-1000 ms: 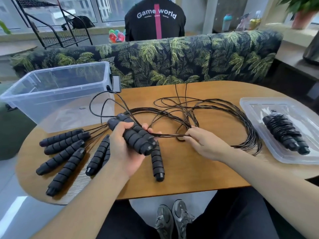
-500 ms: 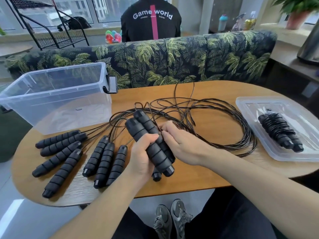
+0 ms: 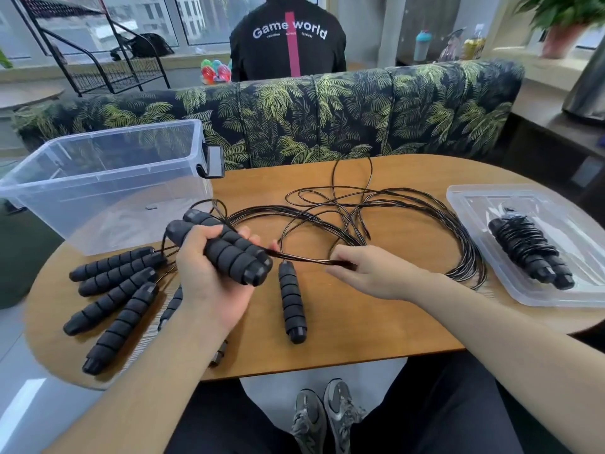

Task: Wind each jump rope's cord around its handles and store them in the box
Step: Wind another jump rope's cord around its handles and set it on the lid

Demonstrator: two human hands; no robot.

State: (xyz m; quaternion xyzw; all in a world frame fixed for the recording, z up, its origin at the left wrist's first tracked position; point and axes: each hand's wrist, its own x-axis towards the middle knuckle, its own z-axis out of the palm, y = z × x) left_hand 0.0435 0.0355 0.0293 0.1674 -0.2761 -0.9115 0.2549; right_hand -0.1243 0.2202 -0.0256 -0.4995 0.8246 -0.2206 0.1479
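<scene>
Left hand (image 3: pixel 209 283): grip wrapped tight round a pair of black foam handles (image 3: pixel 226 249) held side by side, tilted, butt ends down-right toward the camera. Right hand (image 3: pixel 366 273): fingertips pinching a strand of black cord (image 3: pixel 304 257) that runs taut from the left grip across to it. Beyond both grips, the rest of the cord tangle (image 3: pixel 409 221) lies in loose loops on the bench (image 3: pixel 376 322). Between the two grips, slightly nearer the camera, one loose handle (image 3: pixel 292 303) lies flat on the bench. Left of the left grip, four more handles (image 3: pixel 111 290) fan out on the bench; others partly hidden under the left wrist, count unclear. Clear box (image 3: pixel 108 181) sits beyond-left of the left grip, nothing visible inside. Far right of the right grip, a clear lid (image 3: pixel 474 204) carries one wound rope bundle (image 3: pixel 530 250). Readable text: "Game world" on the back of a black jacket (image 3: pixel 288 44) worn by a person behind the palm-print sofa (image 3: pixel 327 113); smaller line beneath it too blurred to read.
</scene>
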